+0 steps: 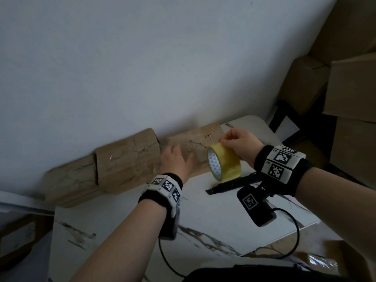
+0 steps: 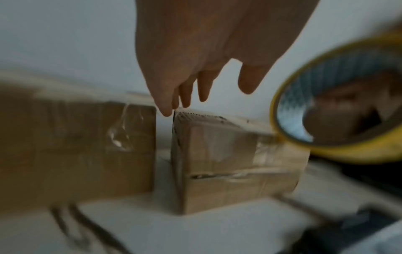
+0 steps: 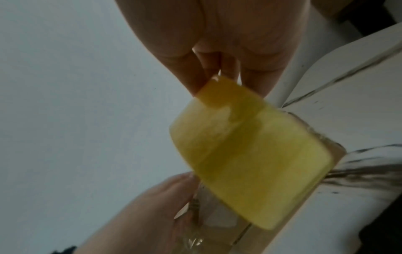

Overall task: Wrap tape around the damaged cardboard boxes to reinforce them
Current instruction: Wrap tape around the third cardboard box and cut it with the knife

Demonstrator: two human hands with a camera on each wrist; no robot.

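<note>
- Pinching the loose end of the tape near the top of the roll, the right hand [image 1: 239, 145] holds a wide roll of translucent yellow packing tape [image 1: 223, 162] up over the worktop; in the right wrist view the thumb and fingers [image 3: 195, 80] are closed together on a folded yellow tab at the roll's upper edge.
- Whether the roll's lower rim touches the white, dark-veined marble-pattern worktop [image 1: 213, 220] cannot be told.
- The left hand [image 1: 176, 162] reaches forward with its fingers [image 2: 167, 106] straight and slightly apart, gripping nothing; the fingertips are at the top left edge of the right-hand brown cardboard box [image 1: 195, 147], though blur hides whether they touch it.
- That box sits against the pale wall [image 1: 142, 68], just behind the roll, with cracks across its top and a split seam on its front face under clear tape.
- A second crumpled brown cardboard box [image 1: 127, 159] stands to its left, a narrow gap between them, with wrinkled clear tape on it.
- A third, more battered brown box [image 1: 70, 180] lies further left, touching the second.
- A flat black strip [image 1: 232, 185] lies on the worktop just below the roll.
- Larger plain cardboard cartons [image 1: 345, 88] are stacked at the far right.
</note>
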